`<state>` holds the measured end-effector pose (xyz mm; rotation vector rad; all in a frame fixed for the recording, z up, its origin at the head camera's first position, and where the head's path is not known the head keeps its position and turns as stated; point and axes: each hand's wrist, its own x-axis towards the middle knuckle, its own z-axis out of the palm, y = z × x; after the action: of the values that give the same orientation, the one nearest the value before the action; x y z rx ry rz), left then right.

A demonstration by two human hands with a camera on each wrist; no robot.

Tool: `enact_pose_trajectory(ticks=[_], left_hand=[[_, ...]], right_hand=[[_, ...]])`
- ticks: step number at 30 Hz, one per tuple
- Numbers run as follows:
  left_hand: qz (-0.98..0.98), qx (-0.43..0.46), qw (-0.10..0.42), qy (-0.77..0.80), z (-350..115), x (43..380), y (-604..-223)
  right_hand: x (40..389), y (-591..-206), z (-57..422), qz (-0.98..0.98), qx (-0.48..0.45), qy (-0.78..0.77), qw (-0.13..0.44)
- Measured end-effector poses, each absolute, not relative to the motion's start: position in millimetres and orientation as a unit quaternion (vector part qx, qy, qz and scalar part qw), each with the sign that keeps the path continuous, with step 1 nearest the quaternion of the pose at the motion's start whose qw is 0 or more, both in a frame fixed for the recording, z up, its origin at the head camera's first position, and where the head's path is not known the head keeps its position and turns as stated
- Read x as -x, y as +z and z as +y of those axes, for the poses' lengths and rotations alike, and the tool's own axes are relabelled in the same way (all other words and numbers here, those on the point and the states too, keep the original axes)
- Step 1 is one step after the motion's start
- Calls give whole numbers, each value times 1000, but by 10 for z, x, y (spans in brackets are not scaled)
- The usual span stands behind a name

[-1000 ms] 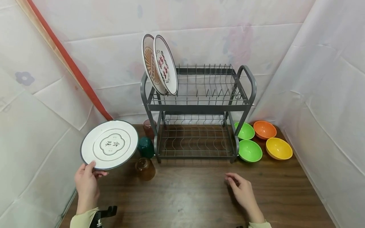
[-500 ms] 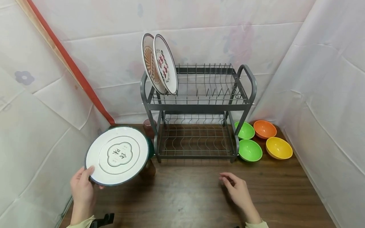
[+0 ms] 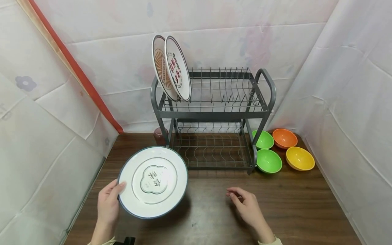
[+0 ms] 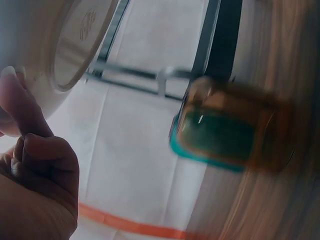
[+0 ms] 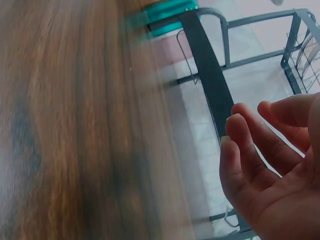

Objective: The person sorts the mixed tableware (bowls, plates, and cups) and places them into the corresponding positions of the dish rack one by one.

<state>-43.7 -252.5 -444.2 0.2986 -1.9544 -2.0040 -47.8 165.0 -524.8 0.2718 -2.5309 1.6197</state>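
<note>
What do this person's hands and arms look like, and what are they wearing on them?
The left hand and right hand are both ungloved. A pale yellowish-beige sleeve edge shows behind the right wrist, and a sliver of the same colour by the left. A small, dark, angular piece sits at the left wrist. No cables show.

Soft glare lights the tabletop in the bright head view, wrist views partly blurred
</note>
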Motion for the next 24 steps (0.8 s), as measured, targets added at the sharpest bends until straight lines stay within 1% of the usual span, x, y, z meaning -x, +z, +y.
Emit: enact_pose_trajectory(ticks=[8,15,19,24], left_hand=[[-703,-62,91,-703,-2157,436,-4539],[-706,-31,38,-707,-1844,431,-4654],[-709,-9,15,-705,-1707,428,-4701],[-706,5,-8,-708,-1561,410,-4762]], right_hand=[[459,-5164,1591,-824,-112,553,53],[447,-5149,1582,-806,-99,583,20],[438,-5098,1566,-783,-60,619,-3],[435,-5017,1546,-743,16,668,-20]])
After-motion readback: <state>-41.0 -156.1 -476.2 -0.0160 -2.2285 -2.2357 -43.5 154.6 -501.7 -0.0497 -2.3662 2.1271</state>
